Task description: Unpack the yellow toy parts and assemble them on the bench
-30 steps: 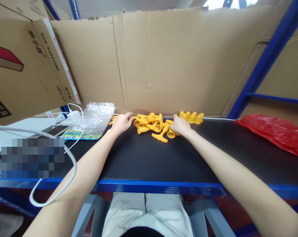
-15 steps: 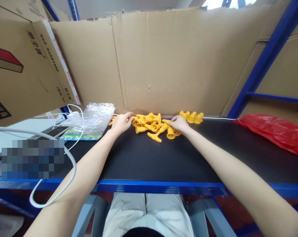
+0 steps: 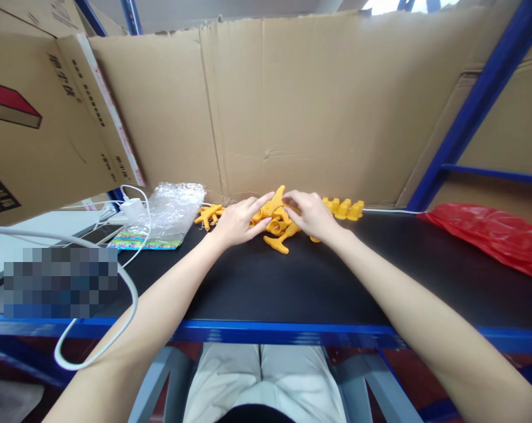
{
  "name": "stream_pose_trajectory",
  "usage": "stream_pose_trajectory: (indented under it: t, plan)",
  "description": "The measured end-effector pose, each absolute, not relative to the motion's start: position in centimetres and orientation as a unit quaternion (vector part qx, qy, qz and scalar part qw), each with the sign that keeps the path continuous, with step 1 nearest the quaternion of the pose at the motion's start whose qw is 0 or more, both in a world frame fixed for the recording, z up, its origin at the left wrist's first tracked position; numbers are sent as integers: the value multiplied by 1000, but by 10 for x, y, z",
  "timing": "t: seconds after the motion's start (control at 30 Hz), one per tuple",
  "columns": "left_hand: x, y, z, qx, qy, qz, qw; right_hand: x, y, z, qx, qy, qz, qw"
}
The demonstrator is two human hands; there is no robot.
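Note:
Yellow plastic T-shaped pieces and cup-shaped pieces lie in a pile on the black table. My right hand (image 3: pixel 312 214) is closed, its fingers around the stem end of a yellow T-handle (image 3: pixel 276 201) raised over the pile. My left hand (image 3: pixel 239 222) has its thumb and fingers spread at the left of that handle. Below both hands lies another T-handle (image 3: pixel 276 244), with a yellow cup (image 3: pixel 274 227) just behind it. Part of the pile is hidden by my hands.
A smaller group of yellow T-pieces (image 3: pixel 209 215) lies left of my left hand. Yellow cups (image 3: pixel 344 208) stand in a cluster at the right. Clear plastic bags (image 3: pixel 173 208), a white cable (image 3: pixel 133 294) and a red plastic bag (image 3: pixel 490 235) flank the black table (image 3: pixel 292 288). Cardboard (image 3: pixel 327 111) walls the back.
My left hand has moved right from the small group of T-pieces, its fingers spreading. My right hand has shifted slightly left and up, and a T-handle now stands raised between the hands.

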State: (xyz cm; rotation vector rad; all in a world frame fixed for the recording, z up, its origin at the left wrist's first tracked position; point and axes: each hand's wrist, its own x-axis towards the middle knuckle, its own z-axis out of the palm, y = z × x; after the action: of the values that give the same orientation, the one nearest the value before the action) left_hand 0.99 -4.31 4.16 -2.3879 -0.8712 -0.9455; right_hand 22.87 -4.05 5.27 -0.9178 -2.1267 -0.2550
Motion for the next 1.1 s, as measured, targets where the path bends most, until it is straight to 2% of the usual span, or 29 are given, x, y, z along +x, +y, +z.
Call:
stream_pose_trajectory:
  t: [0.1, 0.27, 0.5, 0.7, 1.1]
  plan:
    - [16, -42, 36, -853, -354, -305, 231, 221, -50, 52, -331, -866, -215, 307]
    - [26, -43, 32, -836, -415, -282, 222, 211, -56, 50, -304, -876, -283, 244]
    - [24, -41, 35, -796, -472, -315, 209, 222, -48, 52, -374, -852, -259, 260]
    - [18, -37, 34, -794, -478, -313, 207, 226, -45, 50, -411, -843, -256, 233]
    - [17, -38, 37, -795, -479, -313, 200, 225, -49, 54, -395, -836, -287, 249]
